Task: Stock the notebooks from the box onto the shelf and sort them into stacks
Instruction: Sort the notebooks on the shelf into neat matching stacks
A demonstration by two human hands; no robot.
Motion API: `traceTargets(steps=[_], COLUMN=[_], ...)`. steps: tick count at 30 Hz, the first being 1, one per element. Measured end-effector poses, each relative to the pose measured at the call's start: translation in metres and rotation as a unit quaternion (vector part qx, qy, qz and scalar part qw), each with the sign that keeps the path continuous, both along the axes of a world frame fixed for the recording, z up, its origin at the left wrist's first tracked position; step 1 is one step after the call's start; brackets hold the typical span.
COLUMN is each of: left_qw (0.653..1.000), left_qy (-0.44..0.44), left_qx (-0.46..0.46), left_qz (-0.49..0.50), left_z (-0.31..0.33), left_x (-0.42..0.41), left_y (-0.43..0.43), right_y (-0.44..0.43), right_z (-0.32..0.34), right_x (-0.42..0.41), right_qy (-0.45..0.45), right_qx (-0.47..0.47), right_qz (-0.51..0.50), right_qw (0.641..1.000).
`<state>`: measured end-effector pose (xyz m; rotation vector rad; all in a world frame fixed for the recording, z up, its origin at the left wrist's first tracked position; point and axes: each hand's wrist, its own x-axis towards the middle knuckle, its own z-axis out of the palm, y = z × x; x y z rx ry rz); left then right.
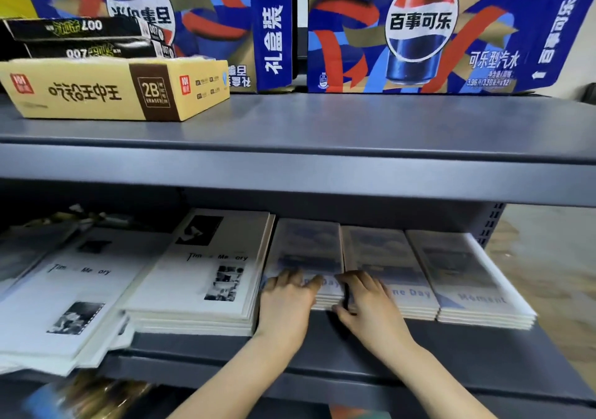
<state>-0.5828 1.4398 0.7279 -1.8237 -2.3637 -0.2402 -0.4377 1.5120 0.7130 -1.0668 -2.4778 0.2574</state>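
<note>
Both forearms reach up from below onto the lower shelf [451, 351]. The left hand [285, 299] lies palm down on the blue notebook stack [306, 247], with its fingers straight and spread over the near cover. The right hand [366, 296] grips that stack's near right corner. Its fingers curl into the seam beside the neighbouring blue stack [380, 257], and its thumb presses the front edge. White notebooks [206, 276] lie just left of the left fingers.

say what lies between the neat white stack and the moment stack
A blue stack and the One Day stack, side by side, with the left hand and right hand on them. Head view shows it.
</note>
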Motion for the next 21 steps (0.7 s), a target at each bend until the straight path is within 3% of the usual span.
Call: traceTargets(steps=[6, 12, 21], left_qw=[1.0, 0.997, 0.978], left_qy=[0.0, -0.063, -0.054], left_qx=[0.02, 0.004, 0.185], left_qz=[-0.012, -0.043, -0.074], left_z=[-0.003, 0.014, 0.043], left_x=[-0.007, -0.017, -0.061], left_y=[0.002, 0.008, -0.033], right_y=[-0.004, -0.009, -0.034], right_z=[-0.004, 0.008, 0.026], right_x=[-0.007, -0.013, -0.044], right_qy=[-0.001, 0.02, 0.068], right_qx=[0.019, -0.047, -0.065], right_qz=[-0.038, -0.049, -0.054], right_qw=[0.999, 0.997, 0.994])
